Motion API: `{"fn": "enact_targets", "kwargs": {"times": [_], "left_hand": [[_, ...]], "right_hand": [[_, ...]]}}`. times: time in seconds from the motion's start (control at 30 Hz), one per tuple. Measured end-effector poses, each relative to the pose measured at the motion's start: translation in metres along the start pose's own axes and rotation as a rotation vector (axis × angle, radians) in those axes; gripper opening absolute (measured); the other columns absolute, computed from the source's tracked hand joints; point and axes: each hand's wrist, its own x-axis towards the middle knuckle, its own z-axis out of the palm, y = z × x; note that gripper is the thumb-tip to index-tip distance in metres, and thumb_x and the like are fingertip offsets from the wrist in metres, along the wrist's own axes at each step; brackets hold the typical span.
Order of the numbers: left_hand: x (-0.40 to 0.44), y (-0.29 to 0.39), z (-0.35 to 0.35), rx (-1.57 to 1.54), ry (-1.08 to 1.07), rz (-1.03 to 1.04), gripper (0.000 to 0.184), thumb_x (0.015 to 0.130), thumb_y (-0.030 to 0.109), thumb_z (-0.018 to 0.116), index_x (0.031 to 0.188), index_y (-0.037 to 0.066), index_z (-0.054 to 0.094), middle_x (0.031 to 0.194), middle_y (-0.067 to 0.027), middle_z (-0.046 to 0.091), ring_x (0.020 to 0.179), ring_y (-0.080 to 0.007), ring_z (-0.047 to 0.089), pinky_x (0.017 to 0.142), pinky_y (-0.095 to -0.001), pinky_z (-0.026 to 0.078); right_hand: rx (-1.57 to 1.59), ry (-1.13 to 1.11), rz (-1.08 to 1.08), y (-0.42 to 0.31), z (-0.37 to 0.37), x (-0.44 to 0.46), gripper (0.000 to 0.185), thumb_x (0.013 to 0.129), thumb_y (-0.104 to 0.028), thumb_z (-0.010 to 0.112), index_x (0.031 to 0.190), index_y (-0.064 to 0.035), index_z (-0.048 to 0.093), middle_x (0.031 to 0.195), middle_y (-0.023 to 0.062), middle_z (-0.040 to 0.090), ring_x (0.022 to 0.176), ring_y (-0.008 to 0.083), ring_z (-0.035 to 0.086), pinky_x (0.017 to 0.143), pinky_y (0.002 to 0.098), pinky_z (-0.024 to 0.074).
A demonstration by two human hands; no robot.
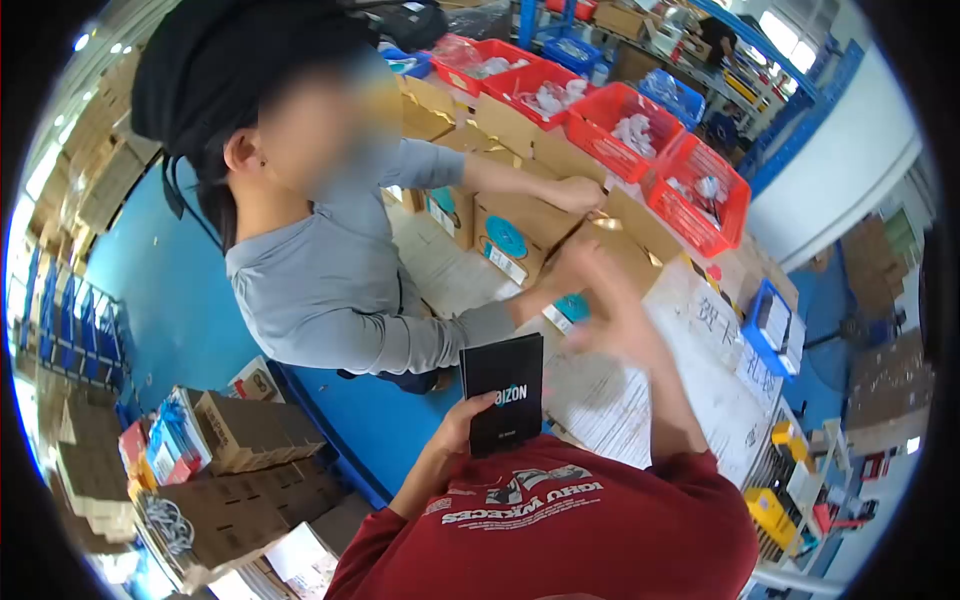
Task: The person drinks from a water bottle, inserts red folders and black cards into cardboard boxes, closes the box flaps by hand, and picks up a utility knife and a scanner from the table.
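Observation:
My left hand [465, 422] is wrapped round the lower left side of a stack of black cards [505, 385] with white "BIZON" lettering, close to my chest. Several edges show along the stack's left side. My right hand [615, 310] is stretched over the table and smeared by motion, so its fingers cannot be read. It is nearest to the open cardboard boxes [520, 215], which bear round teal prints and white labels. A co-worker's hand overlaps this area, and the two are hard to separate.
A co-worker in a grey top [330, 280] stands at the left, one hand at a box flap. Red baskets [705, 195] with small wrapped items line the table's far side. A blue tray [772, 330] sits at the right of the white table [600, 410]. Cartons [240, 430] are stacked lower left.

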Motion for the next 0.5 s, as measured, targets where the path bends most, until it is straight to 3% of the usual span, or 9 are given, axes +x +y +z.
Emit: {"fn": "enact_targets", "kwargs": {"times": [0.07,0.1,0.13,0.27,0.3,0.43,0.5], "left_hand": [[-0.003,0.006,0.003,0.235,0.102,-0.020,0.075,0.093,0.030,0.063,0.155,-0.002,0.036,0.146,-0.0235,0.057,0.128,-0.0369,0.061,0.111,-0.0436,0.046],[-0.004,0.006,0.002,0.349,0.151,-0.022,0.071,0.096,0.031,0.061,0.155,-0.002,0.037,0.144,-0.0227,0.058,0.126,-0.0357,0.062,0.111,-0.0428,0.046],[-0.010,0.003,-0.003,0.351,0.148,-0.042,0.071,0.096,0.031,0.061,0.155,-0.002,0.037,0.144,-0.0227,0.058,0.126,-0.0357,0.062,0.111,-0.0428,0.046],[-0.007,-0.002,-0.035,0.320,-0.081,0.032,0.071,0.099,0.039,0.061,0.154,-0.001,0.038,0.146,-0.0208,0.057,0.125,-0.0335,0.063,0.113,-0.0422,0.045],[-0.008,0.000,-0.034,0.308,-0.085,0.035,0.071,0.099,0.039,0.061,0.154,-0.001,0.038,0.146,-0.0208,0.057,0.125,-0.0335,0.063,0.113,-0.0422,0.045],[-0.012,0.015,-0.022,-0.061,-0.371,-0.023,0.072,0.101,0.041,0.060,0.155,-0.001,0.037,0.149,-0.0196,0.056,0.130,-0.0328,0.060,0.114,-0.0423,0.043],[-0.011,0.015,-0.018,-0.075,-0.377,0.002,0.073,0.101,0.041,0.060,0.156,-0.001,0.036,0.149,-0.0195,0.055,0.131,-0.0330,0.059,0.115,-0.0424,0.042]], "right_hand": [[-0.181,-0.364,-0.150,-0.061,0.026,-0.003,0.102,0.071,-0.041,0.088,0.156,-0.0092,0.042,0.155,0.0089,0.050,0.131,0.0292,0.055,0.109,0.0472,0.0414],[-0.308,-0.346,-0.208,-0.069,0.035,0.000,0.099,0.067,-0.045,0.089,0.151,-0.0118,0.051,0.142,0.0082,0.062,0.115,0.0263,0.064,0.096,0.0422,0.0492],[-0.307,-0.343,-0.189,-0.075,0.037,-0.004,0.099,0.067,-0.045,0.089,0.151,-0.0118,0.051,0.142,0.0082,0.062,0.115,0.0263,0.064,0.096,0.0422,0.0492],[-0.237,-0.617,0.359,-0.086,0.034,0.010,0.064,0.074,-0.037,0.086,0.130,-0.0094,0.068,0.126,0.0053,0.072,0.097,0.0250,0.069,0.083,0.0374,0.0525],[-0.245,-0.627,0.361,-0.084,0.037,0.010,0.064,0.074,-0.037,0.086,0.130,-0.0094,0.068,0.126,0.0053,0.072,0.097,0.0250,0.069,0.083,0.0374,0.0525],[-0.071,-0.057,0.011,-0.064,0.054,0.002,0.035,0.078,-0.025,0.085,0.104,-0.0027,0.075,0.103,0.0073,0.075,0.082,0.0214,0.066,0.072,0.0323,0.0501],[0.007,-0.073,0.114,-0.061,0.039,0.011,0.026,0.082,-0.018,0.083,0.099,-0.0001,0.074,0.098,0.0083,0.074,0.080,0.0206,0.065,0.072,0.0305,0.0498]]}}
